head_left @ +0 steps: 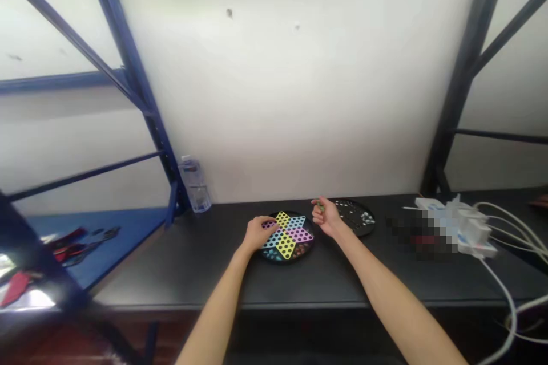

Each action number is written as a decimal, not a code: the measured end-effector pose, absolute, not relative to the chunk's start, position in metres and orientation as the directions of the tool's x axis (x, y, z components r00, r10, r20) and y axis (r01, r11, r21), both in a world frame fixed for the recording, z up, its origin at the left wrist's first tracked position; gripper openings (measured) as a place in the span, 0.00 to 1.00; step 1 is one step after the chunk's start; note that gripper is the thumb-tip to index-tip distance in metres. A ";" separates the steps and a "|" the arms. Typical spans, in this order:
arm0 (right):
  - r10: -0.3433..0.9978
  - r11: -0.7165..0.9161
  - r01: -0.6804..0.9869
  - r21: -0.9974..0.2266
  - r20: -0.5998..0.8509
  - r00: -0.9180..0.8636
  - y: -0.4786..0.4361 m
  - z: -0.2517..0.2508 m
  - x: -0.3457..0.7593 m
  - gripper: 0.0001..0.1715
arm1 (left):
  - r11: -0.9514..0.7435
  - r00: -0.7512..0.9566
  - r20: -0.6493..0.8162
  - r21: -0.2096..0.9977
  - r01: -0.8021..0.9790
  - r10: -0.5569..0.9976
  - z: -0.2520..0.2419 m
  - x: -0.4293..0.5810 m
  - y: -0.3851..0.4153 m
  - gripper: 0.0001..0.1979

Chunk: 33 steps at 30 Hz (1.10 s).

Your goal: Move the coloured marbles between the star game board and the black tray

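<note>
A round black Chinese checkers board point(286, 246) with a yellow, blue and pink star full of holes lies on the black tabletop. Bluish and reddish marbles point(272, 254) show in the pockets along its near rim. My left hand point(258, 232) rests at the board's left side, fingers bent together over the pink point; whatever is under the fingertips is hidden. Just off the board's right rim, my right hand point(326, 218) is raised with curled fingers around something small and green, which looks like a marble. Behind my right wrist lies a round black perforated lid point(358, 218), partly covered.
A clear plastic bottle point(195, 183) stands at the wall by the blue shelf post point(148, 97). To the right are a white power strip point(466, 228) with plugs and cables point(505, 291), beside a blurred-out patch. A blue shelf point(128, 219) with tools adjoins on the left.
</note>
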State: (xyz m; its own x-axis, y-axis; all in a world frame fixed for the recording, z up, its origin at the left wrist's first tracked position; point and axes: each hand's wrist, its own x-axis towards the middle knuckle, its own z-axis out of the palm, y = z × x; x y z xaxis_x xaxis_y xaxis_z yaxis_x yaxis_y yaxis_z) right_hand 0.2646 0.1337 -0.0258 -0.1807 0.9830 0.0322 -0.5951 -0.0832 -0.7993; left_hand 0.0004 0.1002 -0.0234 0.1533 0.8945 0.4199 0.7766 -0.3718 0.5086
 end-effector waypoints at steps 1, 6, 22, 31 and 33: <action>0.988 -0.070 -0.583 -0.809 0.026 -0.155 0.134 -0.026 0.264 0.16 | -0.378 0.159 0.422 0.507 0.775 0.893 -0.023 0.001 0.100 0.16; 0.983 0.179 -0.148 -0.973 0.172 0.056 0.129 -0.024 0.266 0.25 | -0.374 0.154 0.422 0.509 0.775 0.894 -0.024 0.001 0.100 0.17; 0.789 0.552 0.576 -0.603 0.152 -0.596 0.120 -0.022 0.278 0.09 | -0.377 0.150 0.437 0.498 0.781 0.887 -0.025 -0.001 0.100 0.15; 0.902 0.376 0.569 -0.731 0.149 -0.405 0.119 -0.022 0.274 0.04 | -0.371 0.137 0.438 0.508 0.778 0.888 -0.026 -0.003 0.099 0.15; 0.934 0.261 0.411 -0.874 0.121 -0.335 0.120 -0.023 0.272 0.09 | -0.376 0.143 0.439 0.506 0.777 0.887 -0.025 -0.002 0.099 0.15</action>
